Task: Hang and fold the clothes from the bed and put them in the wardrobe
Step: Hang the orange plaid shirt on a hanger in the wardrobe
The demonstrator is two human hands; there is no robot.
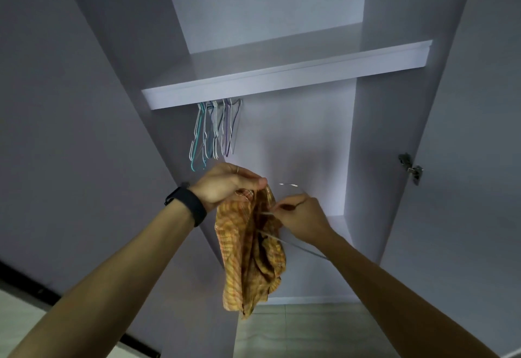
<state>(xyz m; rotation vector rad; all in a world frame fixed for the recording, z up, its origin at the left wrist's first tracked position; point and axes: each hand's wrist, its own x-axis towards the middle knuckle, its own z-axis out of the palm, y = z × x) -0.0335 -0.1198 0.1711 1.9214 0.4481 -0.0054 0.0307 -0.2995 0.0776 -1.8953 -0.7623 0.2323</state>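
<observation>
Hands: left hand (225, 185) pinches top of orange checked cloth shirt (248, 253), from its upper left; shirt hangs bunched, long axis downward. Thin white wire hanger (303, 248) pokes into shirt from right; right hand (298, 216), right of shirt, grips hanger.

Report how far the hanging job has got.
Done: nothing hung yet; only bare hangers hang beneath the shelf. In hand: left hand grips the orange checked shirt, right hand pinches a white hanger against it. Left: seat the shirt, hook it up.
</observation>
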